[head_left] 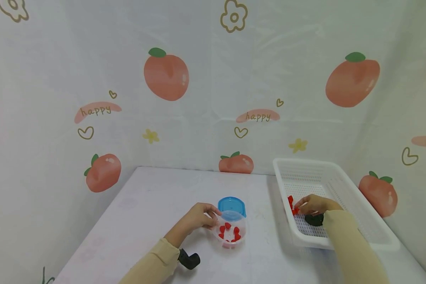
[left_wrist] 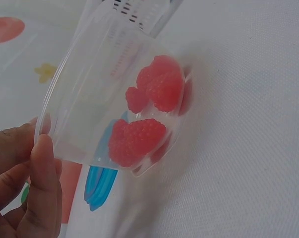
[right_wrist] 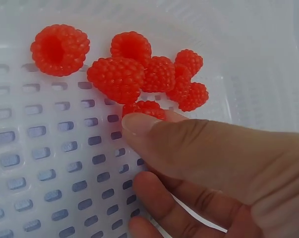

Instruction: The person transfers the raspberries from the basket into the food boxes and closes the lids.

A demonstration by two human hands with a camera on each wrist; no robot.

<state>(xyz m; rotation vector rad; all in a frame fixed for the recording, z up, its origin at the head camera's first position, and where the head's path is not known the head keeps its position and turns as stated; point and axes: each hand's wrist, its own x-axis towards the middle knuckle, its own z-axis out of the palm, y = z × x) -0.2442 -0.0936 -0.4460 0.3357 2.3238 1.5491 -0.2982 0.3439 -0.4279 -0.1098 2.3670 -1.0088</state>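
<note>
While my left grip pinches the clear cup at its rim, my right grip pinches a raspberry near the basket's left wall; open worktop between.

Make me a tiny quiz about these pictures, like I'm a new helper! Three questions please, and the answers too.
1. True or false: the clear cup has red berries in it.
2. The right grip is inside: A) the clear cup, B) the white basket, C) a drawer.
3. Fill in the colour: the lid just beyond the clear cup is ____.

Key: 1. True. 2. B. 3. Blue.
</note>
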